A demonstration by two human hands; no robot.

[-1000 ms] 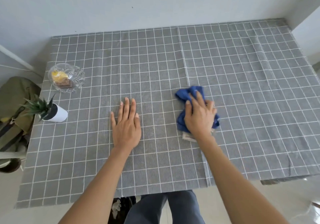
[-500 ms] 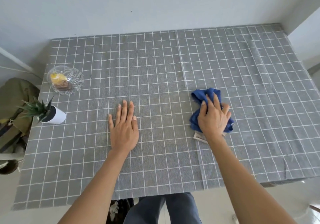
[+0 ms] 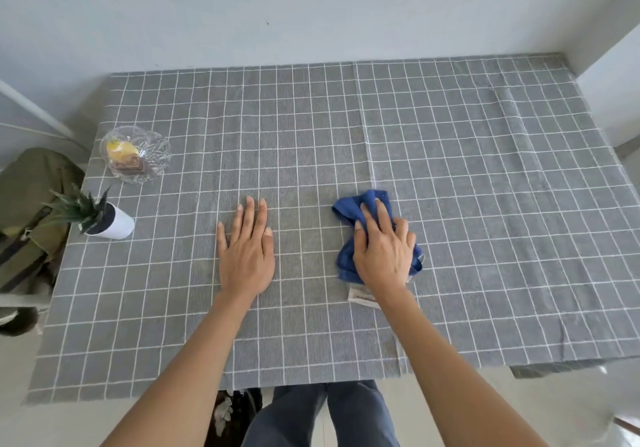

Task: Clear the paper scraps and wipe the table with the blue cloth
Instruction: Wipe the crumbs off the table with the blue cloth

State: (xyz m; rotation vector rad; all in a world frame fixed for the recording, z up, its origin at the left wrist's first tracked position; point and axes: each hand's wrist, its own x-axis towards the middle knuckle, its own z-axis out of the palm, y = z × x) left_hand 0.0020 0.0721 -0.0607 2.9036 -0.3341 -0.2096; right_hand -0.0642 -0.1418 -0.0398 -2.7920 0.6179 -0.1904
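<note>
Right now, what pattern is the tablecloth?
Grey with a white grid of squares, clearest in the head view.

The right hand [image 3: 382, 256] presses a bunched blue cloth [image 3: 360, 204] onto the table [image 3: 485, 204], fingers curled over it. The left hand [image 3: 246, 251] lies flat beside it. A glass bowl [image 3: 135, 154] and potted plant [image 3: 100, 218] sit far left.

A home dining corner: a table [image 3: 450, 169] under a grey checked cloth set against plain pale walls, with a cut-glass bowl [image 3: 135, 154] and a small potted plant [image 3: 100, 218] far left of the hands, tiled floor below.
</note>
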